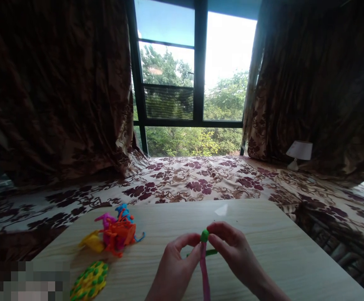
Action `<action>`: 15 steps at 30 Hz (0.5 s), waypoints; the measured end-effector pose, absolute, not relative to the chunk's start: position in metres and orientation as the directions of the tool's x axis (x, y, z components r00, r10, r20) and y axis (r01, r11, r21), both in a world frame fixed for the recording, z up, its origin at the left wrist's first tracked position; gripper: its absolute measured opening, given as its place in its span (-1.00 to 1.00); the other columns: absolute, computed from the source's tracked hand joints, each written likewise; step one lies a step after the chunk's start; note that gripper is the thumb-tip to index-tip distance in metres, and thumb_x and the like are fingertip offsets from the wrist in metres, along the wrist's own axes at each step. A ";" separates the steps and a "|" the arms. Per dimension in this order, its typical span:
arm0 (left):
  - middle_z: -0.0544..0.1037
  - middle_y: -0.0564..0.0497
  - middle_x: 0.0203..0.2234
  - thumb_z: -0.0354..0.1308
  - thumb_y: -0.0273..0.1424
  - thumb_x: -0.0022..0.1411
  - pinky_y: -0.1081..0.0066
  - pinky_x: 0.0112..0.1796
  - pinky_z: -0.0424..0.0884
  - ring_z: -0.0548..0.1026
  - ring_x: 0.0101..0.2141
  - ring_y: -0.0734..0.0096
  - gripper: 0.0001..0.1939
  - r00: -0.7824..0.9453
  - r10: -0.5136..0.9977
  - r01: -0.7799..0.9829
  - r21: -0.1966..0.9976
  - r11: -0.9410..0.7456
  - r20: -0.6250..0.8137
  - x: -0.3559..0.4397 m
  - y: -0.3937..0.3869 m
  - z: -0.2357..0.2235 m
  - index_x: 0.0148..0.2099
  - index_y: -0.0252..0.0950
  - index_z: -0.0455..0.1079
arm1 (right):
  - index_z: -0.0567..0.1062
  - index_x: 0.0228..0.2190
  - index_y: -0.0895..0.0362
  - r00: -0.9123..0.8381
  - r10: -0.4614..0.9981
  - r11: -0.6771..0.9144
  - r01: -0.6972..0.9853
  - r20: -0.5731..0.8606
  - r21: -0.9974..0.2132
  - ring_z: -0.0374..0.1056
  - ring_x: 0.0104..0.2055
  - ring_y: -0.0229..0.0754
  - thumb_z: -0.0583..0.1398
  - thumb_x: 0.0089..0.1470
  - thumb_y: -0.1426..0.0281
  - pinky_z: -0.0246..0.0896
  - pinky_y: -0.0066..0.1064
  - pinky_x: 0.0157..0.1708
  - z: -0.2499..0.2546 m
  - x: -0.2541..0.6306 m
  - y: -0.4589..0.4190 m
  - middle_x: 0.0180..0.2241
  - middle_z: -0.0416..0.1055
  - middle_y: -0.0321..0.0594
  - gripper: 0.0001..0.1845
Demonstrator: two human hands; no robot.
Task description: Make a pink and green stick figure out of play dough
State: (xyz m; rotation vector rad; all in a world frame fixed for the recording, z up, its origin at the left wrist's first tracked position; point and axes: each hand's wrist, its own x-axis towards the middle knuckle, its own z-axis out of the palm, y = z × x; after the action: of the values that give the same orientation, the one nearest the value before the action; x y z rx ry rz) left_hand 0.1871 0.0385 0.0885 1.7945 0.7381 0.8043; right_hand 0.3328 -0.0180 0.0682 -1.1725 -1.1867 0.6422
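A small green lump of modelling clay (204, 235) is pinched between the fingertips of my left hand (180, 261) and my right hand (236, 246). It sits at the top of a long pink clay strip (203, 271), which runs down toward the near edge of the view. Both hands are closed, thumb against forefinger, one on each side of the lump. Behind the strip, a thin green clay piece (212, 252) lies crosswise on the table, partly covered by my left hand.
On the left of the pale wooden table (156, 225) lies a heap of orange, pink, blue and yellow clay (119, 234). Nearer stands a yellow disc with green dots (90, 281). Beyond are a floral-covered ledge (197, 179), a small white lamp (299, 150), curtains and a window.
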 end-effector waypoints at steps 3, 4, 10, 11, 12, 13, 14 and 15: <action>0.56 0.05 -0.39 0.09 -0.27 0.07 0.40 -0.17 0.31 0.47 -0.27 0.31 -0.72 0.585 0.788 0.130 0.937 -0.324 0.191 0.188 0.039 0.087 -0.18 -0.22 0.47 | 0.44 -0.33 0.15 0.306 0.884 0.299 0.211 0.354 -0.931 0.35 -0.31 -0.16 0.18 0.01 0.34 0.24 -0.37 -0.28 0.071 0.334 -0.021 -0.40 0.43 -0.22 -0.84; 0.57 0.04 -0.38 0.09 -0.27 0.07 0.40 -0.17 0.31 0.47 -0.27 0.31 -0.72 0.586 0.789 0.125 0.940 -0.317 0.188 0.188 0.039 0.087 -0.18 -0.21 0.47 | 0.44 -0.34 0.15 0.300 0.884 0.299 0.228 0.359 -0.927 0.34 -0.32 -0.17 0.18 0.01 0.34 0.24 -0.37 -0.29 0.072 0.334 -0.021 -0.40 0.43 -0.22 -0.84; 0.57 0.00 -0.29 0.11 -0.28 0.06 0.34 -0.13 0.32 0.47 -0.24 0.28 -0.72 0.620 0.769 0.045 0.972 -0.232 0.155 0.189 0.043 0.086 -0.16 -0.22 0.46 | 0.43 -0.29 0.12 0.277 0.863 0.347 0.283 0.422 -0.894 0.34 -0.31 -0.18 0.17 0.01 0.38 0.25 -0.36 -0.28 0.075 0.332 -0.023 -0.36 0.43 -0.23 -0.84; 0.57 -0.01 -0.29 0.12 -0.28 0.06 0.34 -0.13 0.32 0.47 -0.23 0.27 -0.71 0.628 0.765 0.015 0.981 -0.195 0.143 0.189 0.044 0.085 -0.16 -0.23 0.46 | 0.41 -0.26 0.11 0.285 0.856 0.352 0.292 0.432 -0.889 0.35 -0.30 -0.18 0.18 -0.01 0.39 0.25 -0.35 -0.27 0.075 0.331 -0.023 -0.35 0.43 -0.24 -0.80; 0.57 -0.02 -0.29 0.13 -0.29 0.05 0.34 -0.13 0.32 0.47 -0.22 0.27 -0.71 0.637 0.761 -0.019 0.989 -0.149 0.127 0.189 0.045 0.083 -0.15 -0.24 0.46 | 0.39 -0.23 0.10 0.289 0.849 0.355 0.304 0.441 -0.884 0.35 -0.30 -0.18 0.19 -0.02 0.40 0.25 -0.34 -0.26 0.075 0.330 -0.024 -0.35 0.43 -0.24 -0.76; 0.57 -0.03 -0.30 0.14 -0.29 0.04 0.34 -0.15 0.34 0.47 -0.23 0.26 -0.71 0.642 0.759 -0.053 0.994 -0.100 0.110 0.189 0.046 0.082 -0.15 -0.24 0.46 | 0.37 -0.21 0.09 0.290 0.845 0.358 0.317 0.450 -0.878 0.35 -0.30 -0.18 0.19 -0.03 0.41 0.24 -0.33 -0.25 0.075 0.328 -0.024 -0.34 0.44 -0.25 -0.73; 0.58 -0.03 -0.31 0.16 -0.30 0.03 0.34 -0.16 0.35 0.48 -0.25 0.27 -0.71 0.645 0.758 -0.085 0.995 -0.053 0.096 0.190 0.046 0.081 -0.16 -0.25 0.46 | 0.36 -0.21 0.09 0.285 0.842 0.362 0.329 0.457 -0.872 0.35 -0.30 -0.18 0.20 -0.04 0.43 0.24 -0.33 -0.24 0.075 0.326 -0.024 -0.35 0.44 -0.25 -0.72; 0.58 -0.03 -0.33 0.16 -0.31 0.02 0.34 -0.18 0.36 0.49 -0.27 0.27 -0.70 0.652 0.754 -0.111 0.994 -0.012 0.082 0.190 0.046 0.081 -0.16 -0.26 0.46 | 0.35 -0.21 0.09 0.279 0.842 0.366 0.334 0.462 -0.869 0.35 -0.30 -0.18 0.20 -0.05 0.45 0.25 -0.33 -0.24 0.075 0.325 -0.025 -0.35 0.44 -0.26 -0.71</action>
State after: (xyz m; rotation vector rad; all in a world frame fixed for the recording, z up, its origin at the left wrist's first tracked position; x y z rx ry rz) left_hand 0.1899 0.0463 0.0805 1.4287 0.5789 0.7487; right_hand 0.3247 -0.0249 0.0751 -1.2092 -1.3016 0.4853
